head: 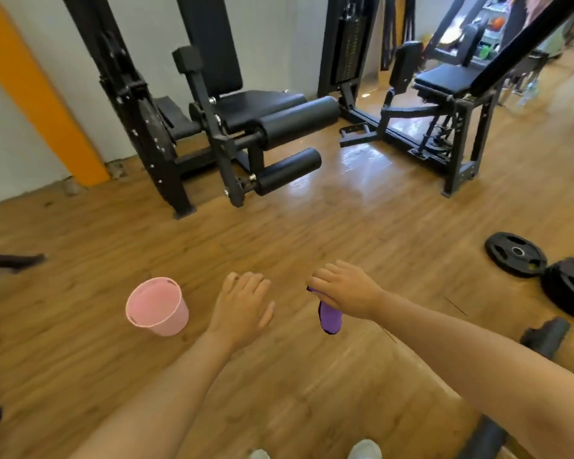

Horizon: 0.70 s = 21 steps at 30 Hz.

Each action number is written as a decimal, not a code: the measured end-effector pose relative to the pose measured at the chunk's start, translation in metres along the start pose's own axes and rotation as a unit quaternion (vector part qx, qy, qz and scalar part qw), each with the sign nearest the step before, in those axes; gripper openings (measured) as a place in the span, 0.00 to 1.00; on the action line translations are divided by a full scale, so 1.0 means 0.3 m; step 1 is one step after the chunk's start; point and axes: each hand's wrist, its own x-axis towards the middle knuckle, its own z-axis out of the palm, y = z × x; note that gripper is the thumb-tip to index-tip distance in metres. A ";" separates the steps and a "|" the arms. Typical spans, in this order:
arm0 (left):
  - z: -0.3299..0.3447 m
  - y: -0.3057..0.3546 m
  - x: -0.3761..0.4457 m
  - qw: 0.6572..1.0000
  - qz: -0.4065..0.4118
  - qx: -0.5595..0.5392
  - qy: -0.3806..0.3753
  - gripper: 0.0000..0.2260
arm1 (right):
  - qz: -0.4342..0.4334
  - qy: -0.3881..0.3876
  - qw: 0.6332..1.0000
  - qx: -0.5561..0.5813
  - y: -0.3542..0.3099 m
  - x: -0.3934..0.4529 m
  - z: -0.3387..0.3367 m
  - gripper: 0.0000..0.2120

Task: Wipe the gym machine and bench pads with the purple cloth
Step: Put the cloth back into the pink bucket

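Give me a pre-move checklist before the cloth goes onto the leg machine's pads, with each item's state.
1. Purple cloth in hand: ok, right hand grips it, cloth hanging below.
2. Left hand free: ok, open, holding nothing.
3. Floor path to the leg machine: ok, bare wood ahead.
4. Roller pads within reach: not ok, still well ahead.
5. Pink bucket out of the way: ok, off to the left.
6. Cloth damp: cannot tell.
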 end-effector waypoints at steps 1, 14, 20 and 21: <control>-0.014 -0.056 -0.041 1.000 -0.015 0.001 0.004 0.18 | -0.021 0.003 1.000 -0.005 -0.039 0.069 0.012 0.11; -0.079 -0.563 -0.427 0.980 -0.198 0.027 0.001 0.15 | -0.136 0.015 0.984 0.110 -0.416 0.754 0.241 0.14; -0.009 -0.790 -0.427 0.963 -0.263 0.031 -0.040 0.15 | -0.180 0.016 0.971 0.153 -0.462 1.047 0.433 0.12; 0.011 -0.833 -0.418 0.959 -0.277 0.031 -0.055 0.16 | -0.185 0.019 0.969 0.160 -0.464 1.098 0.476 0.12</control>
